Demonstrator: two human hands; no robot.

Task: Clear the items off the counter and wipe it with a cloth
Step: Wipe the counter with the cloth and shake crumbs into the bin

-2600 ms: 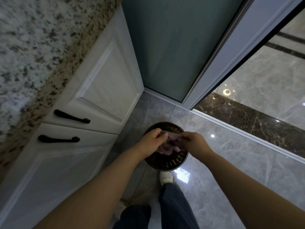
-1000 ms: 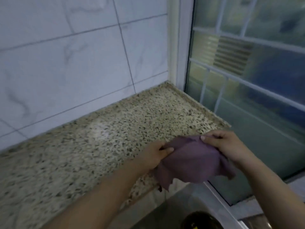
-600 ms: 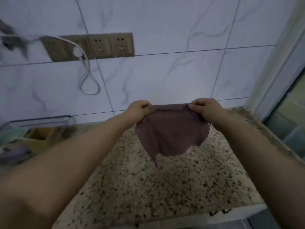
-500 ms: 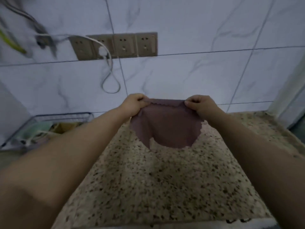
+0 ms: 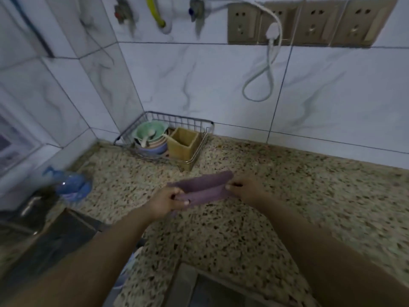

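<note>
A purple cloth [image 5: 202, 187] is folded into a narrow band and stretched between both my hands, just above the speckled granite counter [image 5: 309, 196]. My left hand [image 5: 167, 201] pinches its left end and my right hand [image 5: 245, 189] pinches its right end. A wire basket [image 5: 192, 129] stands in the back corner of the counter, against the tiled wall. It holds stacked pastel bowls [image 5: 150, 138] with a spoon and a tan box-shaped holder [image 5: 182, 144].
A blurred blue item [image 5: 73, 185] lies at the counter's left, next to a dark sink area [image 5: 44, 235]. On the wall above hang a row of sockets [image 5: 309, 21] with a looped white cord [image 5: 263, 85]. A dark recess [image 5: 210, 289] shows at the near edge.
The view has swung left to the basket corner. The cloth, held open and hanging before, is now folded into a band and lowered close to the counter.
</note>
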